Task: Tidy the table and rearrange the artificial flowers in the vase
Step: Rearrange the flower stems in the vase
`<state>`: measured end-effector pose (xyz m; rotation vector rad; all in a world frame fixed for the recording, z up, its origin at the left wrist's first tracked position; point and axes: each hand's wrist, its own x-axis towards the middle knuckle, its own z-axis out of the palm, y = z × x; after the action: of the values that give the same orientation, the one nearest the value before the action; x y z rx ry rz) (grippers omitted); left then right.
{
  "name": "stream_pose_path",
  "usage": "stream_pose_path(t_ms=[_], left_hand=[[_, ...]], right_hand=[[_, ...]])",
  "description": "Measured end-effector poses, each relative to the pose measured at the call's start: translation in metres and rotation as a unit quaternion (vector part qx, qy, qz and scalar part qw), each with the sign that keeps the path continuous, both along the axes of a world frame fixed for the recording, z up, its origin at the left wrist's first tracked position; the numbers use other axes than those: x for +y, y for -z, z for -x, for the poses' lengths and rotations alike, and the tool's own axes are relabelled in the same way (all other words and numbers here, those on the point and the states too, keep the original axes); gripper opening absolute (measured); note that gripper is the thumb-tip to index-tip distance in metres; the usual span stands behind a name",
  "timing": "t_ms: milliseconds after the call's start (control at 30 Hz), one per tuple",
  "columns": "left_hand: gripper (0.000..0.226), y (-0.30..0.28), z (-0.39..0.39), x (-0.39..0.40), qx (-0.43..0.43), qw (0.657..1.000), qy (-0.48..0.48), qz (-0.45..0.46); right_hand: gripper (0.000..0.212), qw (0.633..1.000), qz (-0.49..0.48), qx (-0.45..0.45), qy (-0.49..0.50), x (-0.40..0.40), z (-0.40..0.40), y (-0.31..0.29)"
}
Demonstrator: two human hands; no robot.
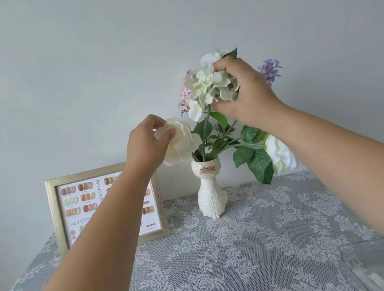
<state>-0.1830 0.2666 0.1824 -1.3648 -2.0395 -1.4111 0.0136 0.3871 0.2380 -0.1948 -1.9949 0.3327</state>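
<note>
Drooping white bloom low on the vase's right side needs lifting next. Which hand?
Right, probably. The right hand is above that side, and its forearm passes just over the drooping bloom. The left hand pinches the white rose on the far side of the vase.

framed nail-colour chart point(75, 209) | reads "MIGEEN" vertically | "024" lower left | rest illegible

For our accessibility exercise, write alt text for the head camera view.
Two bare hands arrange artificial flowers in a white cat-shaped vase: the left hand pinches a cream rose, the right hand grasps a white hydrangea. A framed nail-colour chart stands on the lace tablecloth.
</note>
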Motion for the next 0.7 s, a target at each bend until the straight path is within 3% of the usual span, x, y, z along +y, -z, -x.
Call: stream_pose_path(t_ms=[167, 567, 700], left_hand=[[0.017, 0.000, 0.001, 0.003, -0.001, 1.000, 0.007, -0.005], [0.018, 0.004, 0.006, 0.000, -0.020, 0.999, 0.030, -0.003], [0.016, 0.004, 0.006, 0.002, -0.022, 0.999, 0.029, -0.008]], right_hand=[[0.052, 0.996, 0.042, -0.076, -0.023, 0.003, 0.010, 0.003], [0.057, 0.997, 0.030, -0.072, -0.008, 0.012, 0.004, -0.008], [0.061, 0.992, 0.039, -0.123, -0.008, 0.011, 0.008, -0.006]])
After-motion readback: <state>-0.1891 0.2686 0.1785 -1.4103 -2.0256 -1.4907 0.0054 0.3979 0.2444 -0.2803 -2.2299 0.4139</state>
